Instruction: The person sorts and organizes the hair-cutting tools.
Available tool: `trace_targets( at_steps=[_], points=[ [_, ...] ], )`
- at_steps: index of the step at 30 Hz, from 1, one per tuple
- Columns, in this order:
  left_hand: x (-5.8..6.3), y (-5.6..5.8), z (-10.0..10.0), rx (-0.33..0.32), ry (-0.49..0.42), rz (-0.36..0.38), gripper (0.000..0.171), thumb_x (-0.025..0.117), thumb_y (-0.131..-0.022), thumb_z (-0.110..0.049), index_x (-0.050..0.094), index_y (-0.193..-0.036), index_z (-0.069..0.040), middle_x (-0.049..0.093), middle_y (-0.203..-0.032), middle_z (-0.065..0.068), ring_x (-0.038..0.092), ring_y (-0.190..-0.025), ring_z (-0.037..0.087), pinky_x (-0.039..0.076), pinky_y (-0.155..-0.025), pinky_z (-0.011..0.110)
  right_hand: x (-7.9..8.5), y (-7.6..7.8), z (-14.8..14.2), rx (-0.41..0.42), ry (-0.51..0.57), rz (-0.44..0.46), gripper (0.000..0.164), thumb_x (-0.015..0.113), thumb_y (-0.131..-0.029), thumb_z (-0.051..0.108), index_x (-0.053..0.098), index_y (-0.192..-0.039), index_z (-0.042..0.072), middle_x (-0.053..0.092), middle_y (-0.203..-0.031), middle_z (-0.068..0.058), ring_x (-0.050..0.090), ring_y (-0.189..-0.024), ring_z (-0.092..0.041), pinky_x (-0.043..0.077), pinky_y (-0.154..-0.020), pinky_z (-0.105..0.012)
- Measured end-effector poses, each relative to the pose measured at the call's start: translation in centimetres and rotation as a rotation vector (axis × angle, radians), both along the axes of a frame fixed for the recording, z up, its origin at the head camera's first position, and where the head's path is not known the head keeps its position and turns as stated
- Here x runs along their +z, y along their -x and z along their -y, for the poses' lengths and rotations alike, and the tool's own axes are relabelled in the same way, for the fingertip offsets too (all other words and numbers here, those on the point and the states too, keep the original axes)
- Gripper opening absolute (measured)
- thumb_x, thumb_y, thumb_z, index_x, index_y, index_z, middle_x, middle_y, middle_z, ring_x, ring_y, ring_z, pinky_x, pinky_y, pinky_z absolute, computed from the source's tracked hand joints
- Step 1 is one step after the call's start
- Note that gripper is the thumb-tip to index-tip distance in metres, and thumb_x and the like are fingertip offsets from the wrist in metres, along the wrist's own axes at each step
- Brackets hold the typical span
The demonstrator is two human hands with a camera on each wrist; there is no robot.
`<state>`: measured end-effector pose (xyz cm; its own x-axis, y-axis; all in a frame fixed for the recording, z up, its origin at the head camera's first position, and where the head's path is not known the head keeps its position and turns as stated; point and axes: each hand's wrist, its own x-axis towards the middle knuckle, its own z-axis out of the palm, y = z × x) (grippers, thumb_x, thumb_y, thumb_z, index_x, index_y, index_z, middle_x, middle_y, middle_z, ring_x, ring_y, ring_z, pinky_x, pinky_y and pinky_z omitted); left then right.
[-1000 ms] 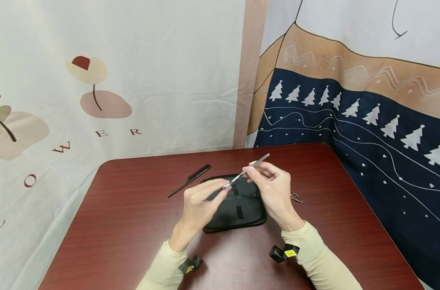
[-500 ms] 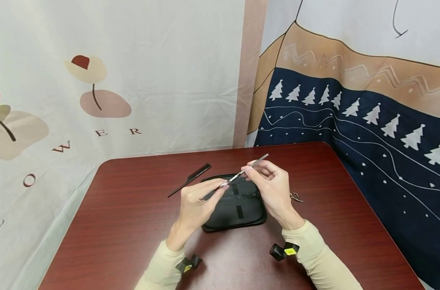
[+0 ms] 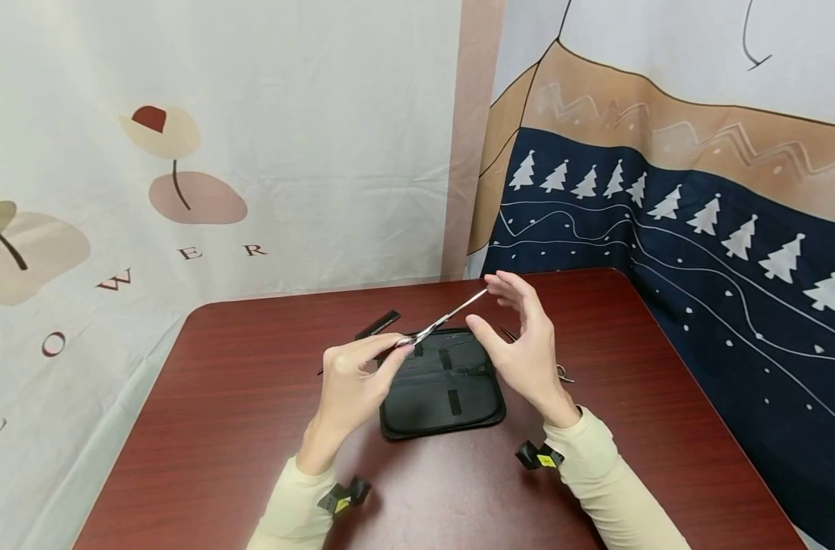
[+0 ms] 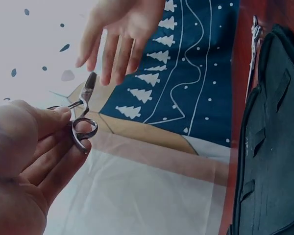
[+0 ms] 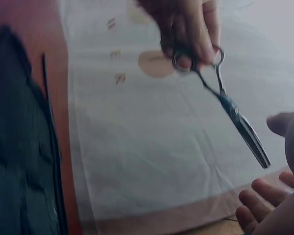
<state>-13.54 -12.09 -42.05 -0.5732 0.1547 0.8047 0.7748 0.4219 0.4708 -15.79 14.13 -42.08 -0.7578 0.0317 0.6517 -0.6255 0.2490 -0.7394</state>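
Note:
My left hand [image 3: 354,382] pinches a pair of silver hairdressing scissors [image 3: 439,324] by the finger rings. The blades slant up to the right, above the table. In the right wrist view the scissors [image 5: 240,125] show both rings and closed blades. My right hand [image 3: 527,344] has its thumb and fingers spread apart, with the blade tip near its fingertips; in the right wrist view a gap shows between them. Below both hands lies a black zip case [image 3: 434,401] with small elastic loops.
A black tail comb [image 3: 378,325] lies behind the case, its tail partly hidden by my left hand. A second pair of scissors [image 3: 564,374] lies right of the case, mostly behind my right hand. Printed cloths hang behind the dark red table [image 3: 238,382].
The right hand has let go of the blades and spread its fingers. My left hand has drawn the scissors a little to the left.

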Motion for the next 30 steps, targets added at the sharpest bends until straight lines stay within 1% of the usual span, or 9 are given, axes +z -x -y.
trace_targets(
  at_steps=[2, 4, 6, 10, 16, 19, 21, 24, 30],
  points=[
    [0.0, 0.0, 0.2, 0.017, 0.007, 0.018, 0.017, 0.093, -0.086, 0.003, 0.089, -0.099, -0.006, 0.088, -0.092, 0.008, 0.081, -0.074, 0.018, 0.054, -0.06, 0.016, 0.0, 0.2, -0.3, -0.045, -0.108, -0.063, 0.079, 0.091, -0.09, 0.003, 0.057, -0.161, 0.009, 0.069, -0.156, -0.016, 0.065, -0.143, -0.024, 0.047, -0.123, -0.023],
    [0.0, 0.0, 0.4, 0.032, 0.014, 0.035, 0.015, 0.093, -0.087, 0.003, 0.089, -0.099, -0.005, 0.088, -0.092, 0.007, 0.084, -0.077, 0.021, 0.059, -0.064, 0.017, 0.0, 0.3, -0.5, -0.062, -0.202, -0.124, 0.082, 0.095, -0.088, 0.008, 0.058, -0.161, 0.008, 0.067, -0.158, -0.016, 0.062, -0.147, -0.03, 0.044, -0.127, -0.024],
    [0.0, 0.0, 0.5, 0.049, 0.024, 0.052, 0.014, 0.093, -0.087, 0.002, 0.089, -0.099, -0.005, 0.088, -0.092, 0.007, 0.085, -0.079, 0.022, 0.061, -0.068, 0.017, 0.1, 0.5, -0.7, -0.049, -0.278, -0.178, 0.084, 0.097, -0.085, 0.009, 0.059, -0.16, 0.006, 0.065, -0.16, -0.018, 0.059, -0.15, -0.035, 0.041, -0.132, -0.027],
    [0.1, -0.3, 0.5, 0.075, 0.032, 0.105, 0.013, 0.093, -0.088, 0.0, 0.089, -0.098, -0.005, 0.087, -0.088, 0.005, 0.083, -0.074, 0.018, 0.062, -0.066, 0.018, 0.1, 0.7, -1.1, 0.005, -0.385, -0.249, 0.088, 0.1, -0.08, 0.009, 0.06, -0.159, 0.004, 0.062, -0.162, -0.021, 0.054, -0.154, -0.038, 0.035, -0.138, -0.034],
    [0.5, -0.8, 0.6, 0.1, 0.009, 0.305, 0.011, 0.092, -0.091, -0.002, 0.089, -0.097, -0.01, 0.086, -0.082, 0.0, 0.081, -0.069, 0.013, 0.061, -0.064, 0.014, -0.1, 0.8, -1.1, 0.073, -0.49, -0.31, 0.087, 0.102, -0.081, 0.014, 0.062, -0.157, 0.003, 0.061, -0.162, -0.021, 0.05, -0.159, -0.038, 0.033, -0.14, -0.042],
    [0.7, -0.8, 0.7, 0.107, 0.004, 0.4, 0.01, 0.09, -0.092, -0.002, 0.089, -0.098, -0.01, 0.086, -0.081, 0.0, 0.082, -0.069, 0.017, 0.06, -0.064, 0.014, -0.2, 0.8, -1.0, 0.089, -0.526, -0.325, 0.086, 0.102, -0.082, 0.016, 0.063, -0.157, 0.004, 0.062, -0.163, -0.02, 0.05, -0.159, -0.037, 0.035, -0.139, -0.045],
    [0.9, -0.8, 0.8, 0.102, 0.0, 0.463, 0.01, 0.089, -0.093, -0.002, 0.089, -0.099, -0.01, 0.086, -0.082, 0.001, 0.084, -0.071, 0.022, 0.059, -0.064, 0.014, -0.2, 0.8, -1.0, 0.092, -0.546, -0.328, 0.086, 0.102, -0.082, 0.016, 0.063, -0.157, 0.006, 0.062, -0.163, -0.019, 0.05, -0.16, -0.037, 0.037, -0.137, -0.047],
    [1.0, -0.8, 1.1, 0.089, -0.007, 0.553, 0.01, 0.088, -0.095, -0.003, 0.089, -0.101, -0.01, 0.086, -0.082, 0.002, 0.085, -0.073, 0.025, 0.06, -0.066, 0.015, -0.1, 0.8, -1.0, 0.093, -0.578, -0.335, 0.085, 0.102, -0.082, 0.016, 0.064, -0.157, 0.008, 0.063, -0.163, -0.017, 0.051, -0.16, -0.036, 0.04, -0.134, -0.051],
    [1.1, -0.7, 1.5, 0.055, -0.003, 0.657, 0.009, 0.088, -0.096, -0.004, 0.09, -0.103, -0.01, 0.086, -0.083, 0.003, 0.084, -0.074, 0.014, 0.061, -0.067, 0.018, -0.2, 1.0, -1.2, 0.096, -0.652, -0.355, 0.079, 0.1, -0.086, 0.018, 0.065, -0.156, 0.01, 0.064, -0.162, -0.016, 0.052, -0.159, -0.036, 0.043, -0.129, -0.057]
  ],
)
